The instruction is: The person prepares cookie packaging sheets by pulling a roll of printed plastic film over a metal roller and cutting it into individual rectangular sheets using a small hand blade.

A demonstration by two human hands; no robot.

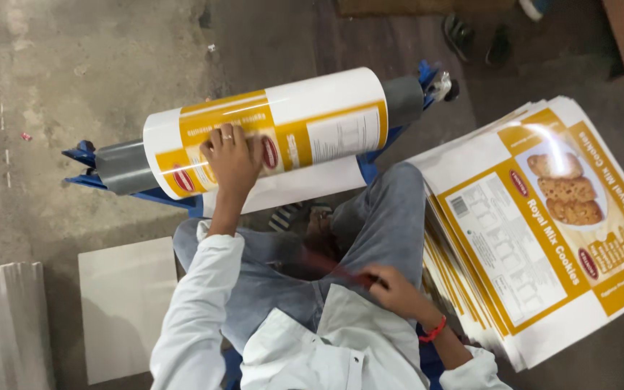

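Left hand (231, 155) lies flat, fingers spread, on the big printed roll (269, 130) sitting on its blue stand (84, 155). Right hand (395, 289) grips a red tool (330, 266) at the lap. Cut sheets (543, 224) pile just beside.

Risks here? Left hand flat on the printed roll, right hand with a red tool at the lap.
1. The left hand only rests on the printed roll; the glossy roll may turn on its blue stand.
2. The right hand holds a red tool, blurred, close to the legs; it might nick the trousers.
3. The stack of printed sheets is fanned and could slide.
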